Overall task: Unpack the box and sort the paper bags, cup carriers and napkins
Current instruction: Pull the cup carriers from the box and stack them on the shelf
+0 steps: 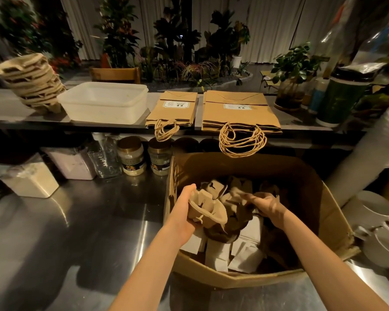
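Cardboard, brown and open at the top: the box [245,278] stands on the steel counter [76,221], and we see both hands inside it. The left hand [185,213] has its fingers curled round a pulp cup carrier [209,208], held near the box's left wall. The right hand [267,204] reaches into more carriers in the middle. It is blurred, so although its fingers look bent, we cannot tell whether it grips anything. White napkins [220,254] lie in the box under the hands. On the shelf [7,111] beyond, a tilted carrier stack [32,81] leans at the left with a white tub [103,102] beside it. To the right lie a narrower pile of paper bags [173,110] and a wider pile [238,113], their handles hanging over the edge.
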`<state>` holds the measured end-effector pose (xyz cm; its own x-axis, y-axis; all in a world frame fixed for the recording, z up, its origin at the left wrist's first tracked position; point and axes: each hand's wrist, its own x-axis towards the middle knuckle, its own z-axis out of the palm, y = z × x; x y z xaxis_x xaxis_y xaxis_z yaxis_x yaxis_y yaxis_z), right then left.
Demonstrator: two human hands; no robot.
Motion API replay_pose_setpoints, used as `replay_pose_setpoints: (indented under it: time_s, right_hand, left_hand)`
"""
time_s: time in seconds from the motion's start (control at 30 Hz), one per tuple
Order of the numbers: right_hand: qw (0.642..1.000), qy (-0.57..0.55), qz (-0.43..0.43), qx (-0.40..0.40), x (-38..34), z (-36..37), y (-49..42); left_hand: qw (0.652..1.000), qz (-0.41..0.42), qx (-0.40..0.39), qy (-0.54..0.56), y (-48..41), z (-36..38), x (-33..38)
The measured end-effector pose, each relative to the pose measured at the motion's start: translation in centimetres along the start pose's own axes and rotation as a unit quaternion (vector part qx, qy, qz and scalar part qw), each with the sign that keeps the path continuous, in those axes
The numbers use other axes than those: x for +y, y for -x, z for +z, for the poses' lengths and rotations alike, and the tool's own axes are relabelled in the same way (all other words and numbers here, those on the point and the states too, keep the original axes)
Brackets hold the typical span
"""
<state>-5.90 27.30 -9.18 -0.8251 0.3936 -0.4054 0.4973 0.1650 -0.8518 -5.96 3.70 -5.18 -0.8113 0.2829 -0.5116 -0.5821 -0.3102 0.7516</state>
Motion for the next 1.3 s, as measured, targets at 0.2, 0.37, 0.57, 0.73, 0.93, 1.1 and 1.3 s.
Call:
replay_pose_setpoints:
  time_s: [0.2, 0.37, 0.57, 0.73, 0.93, 1.1, 1.3]
  right_hand:
    - [0.996, 0.072, 0.005, -0.054, 0.7, 0.6, 0.4]
    - [0.98, 0.136, 0.033, -0.139, 1.2, 1.3, 0.5]
    - [0.959, 0.247, 0.035, -0.136, 1.8, 2.5, 0.2]
    - [0.96, 0.255, 0.024, -0.115, 1.9, 2.8, 0.2]
    - [0.947, 0.301, -0.04, -0.104, 1.7, 2.7, 0.9]
    - [0.917, 0.351, -0.067, -0.177, -0.3, 3.1, 4.8]
    - [0.898, 0.362, -0.108, -0.226, -0.3, 4.1, 6.0]
  left_hand:
    - [1.0, 0.004, 0.001, -0.004, 0.2, 0.1, -0.1]
    - [1.0, -0.006, 0.0, 0.006, 0.1, -0.1, -0.1]
    - [1.0, -0.002, -0.009, -0.001, 0.1, -0.2, -0.1]
    - [1.0, -0.001, -0.008, 0.001, 0.0, -0.1, 0.0]
    - [1.0, 0.004, -0.003, 0.007, -0.2, -0.1, 0.1]
    - [1.0, 0.0, -0.012, 0.017, 0.0, -0.2, 0.3]
    - [1.0, 0.006, -0.026, 0.008, -0.4, -0.5, 0.3]
